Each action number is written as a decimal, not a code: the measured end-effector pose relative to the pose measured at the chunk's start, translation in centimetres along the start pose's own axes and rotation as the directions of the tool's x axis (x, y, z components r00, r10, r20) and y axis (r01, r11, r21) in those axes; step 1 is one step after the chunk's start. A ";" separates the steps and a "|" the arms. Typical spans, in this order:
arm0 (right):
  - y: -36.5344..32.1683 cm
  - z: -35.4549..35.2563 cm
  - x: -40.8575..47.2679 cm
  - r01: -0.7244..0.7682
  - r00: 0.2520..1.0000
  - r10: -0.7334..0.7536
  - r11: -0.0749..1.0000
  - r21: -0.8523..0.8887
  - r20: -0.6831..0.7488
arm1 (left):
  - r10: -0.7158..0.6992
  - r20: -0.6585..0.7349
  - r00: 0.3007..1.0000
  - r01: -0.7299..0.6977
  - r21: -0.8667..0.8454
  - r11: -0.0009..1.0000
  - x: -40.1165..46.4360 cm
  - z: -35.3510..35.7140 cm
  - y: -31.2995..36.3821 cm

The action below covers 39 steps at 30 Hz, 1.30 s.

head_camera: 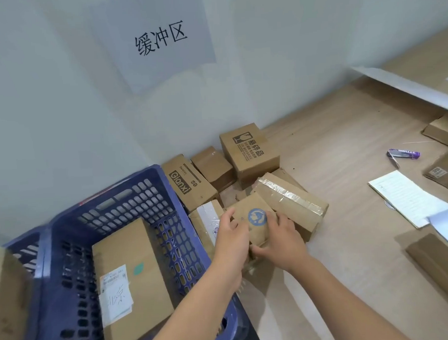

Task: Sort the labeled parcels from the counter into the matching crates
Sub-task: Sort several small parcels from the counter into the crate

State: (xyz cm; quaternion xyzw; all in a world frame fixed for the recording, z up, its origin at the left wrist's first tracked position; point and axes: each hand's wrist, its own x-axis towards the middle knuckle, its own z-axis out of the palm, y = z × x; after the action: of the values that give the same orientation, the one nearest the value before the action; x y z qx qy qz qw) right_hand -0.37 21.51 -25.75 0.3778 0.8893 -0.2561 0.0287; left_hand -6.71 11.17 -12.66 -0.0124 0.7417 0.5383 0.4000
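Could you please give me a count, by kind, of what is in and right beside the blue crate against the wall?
Blue crate: 1
Parcel inside the crate: 1
Parcel held in both hands, left hand and right hand, with a blue round logo: 1
Other cardboard parcels in the pile by the wall, e.g. the Gionxi box: 6
Total: 9

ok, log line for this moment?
both hands | gripping small cardboard parcel with blue round sticker | on counter | beside blue plastic crate

Crate (167, 187) left of parcels (250, 153), holding 1 box (134, 253).
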 end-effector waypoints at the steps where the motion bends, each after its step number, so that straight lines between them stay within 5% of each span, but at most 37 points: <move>1: 0.0 -0.2 -0.2 0.000 1.000 0.000 1.000 0.012 -0.025 | 0.019 -0.007 1.000 -0.019 0.004 1.000 -0.4 -0.5 0.1; 13: -1.3 -9.5 -12.2 0.016 0.971 0.067 0.941 0.338 -0.232 | 0.119 0.007 0.993 -0.118 -0.107 0.987 -9.4 -9.3 -2.3; 17: -3.9 -12.8 -20.6 0.156 0.931 0.046 0.846 0.510 -0.362 | 0.104 0.068 0.992 -0.095 -0.126 0.987 -13.8 -13.0 -4.5; 19: -6.1 -13.5 -24.5 0.267 0.920 0.013 0.712 0.649 -0.393 | 0.112 0.126 0.986 -0.094 -0.145 0.985 -16.0 -14.9 -5.5; 22: -10.3 -13.1 -28.6 0.341 0.936 -0.107 0.513 0.788 -0.336 | 0.150 0.182 0.972 -0.103 -0.243 0.964 -18.9 -17.5 -6.6; 25: -14.0 -11.5 -30.4 0.353 0.935 -0.208 0.450 0.820 -0.288 | 0.189 0.137 0.972 -0.133 -0.337 0.932 -20.6 -19.9 -7.2; 34: -20.5 -9.4 -31.1 0.289 0.918 -0.373 0.397 0.871 -0.135 | 0.301 0.294 0.907 -0.065 -0.609 0.791 -20.1 -25.1 -8.7; 39: -20.8 -8.7 -30.5 0.201 0.929 -0.368 0.426 0.882 -0.034 | 0.369 0.234 0.900 -0.101 -0.710 0.697 -20.7 -24.9 -9.0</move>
State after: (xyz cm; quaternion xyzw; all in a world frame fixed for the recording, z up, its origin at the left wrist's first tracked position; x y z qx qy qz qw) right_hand 8.33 -6.48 -1.76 0.1607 0.6787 -0.7031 -0.1381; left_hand -3.07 -21.30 -4.63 0.0366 0.4010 0.8123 0.4218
